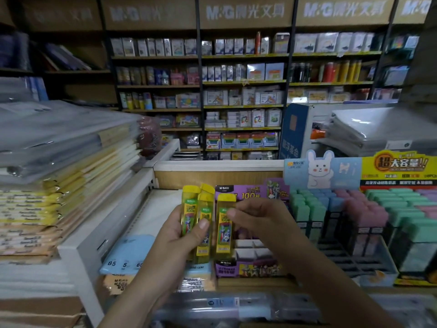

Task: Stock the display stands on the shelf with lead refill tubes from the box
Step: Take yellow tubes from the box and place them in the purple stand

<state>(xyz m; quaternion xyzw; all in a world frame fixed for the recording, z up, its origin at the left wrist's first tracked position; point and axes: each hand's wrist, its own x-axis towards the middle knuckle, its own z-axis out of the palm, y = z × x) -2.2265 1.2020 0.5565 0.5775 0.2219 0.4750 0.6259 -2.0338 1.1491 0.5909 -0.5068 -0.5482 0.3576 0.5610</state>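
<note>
Lead refill tubes (pixel 190 216), yellow with matching caps, stand upright in a small bunch in the left hand (pixel 175 240). Its fingers curl round them from behind and the thumb presses across their fronts. At least 2 tubes are in that bunch; an exact count is hard to make out. Just beside them, the right hand (pixel 260 221) pinches a single tube (pixel 223 230) of the same kind between thumb and fingertips, holding it upright and slightly apart from the others.

Both hands hover above the white shelf (pixel 156 209), in front of a purple display stand (pixel 248 267) whose white compartments show below the right wrist. To its right sits a blue stand with a rabbit header (pixel 319 172), packed with green, blue and pink tubes, and beside that a stand with a yellow header (pixel 399 165). Wrapped notebook stacks (pixel 59 185) rise at the left, and a light blue pack (pixel 127 252) lies on the shelf below the left forearm.
</note>
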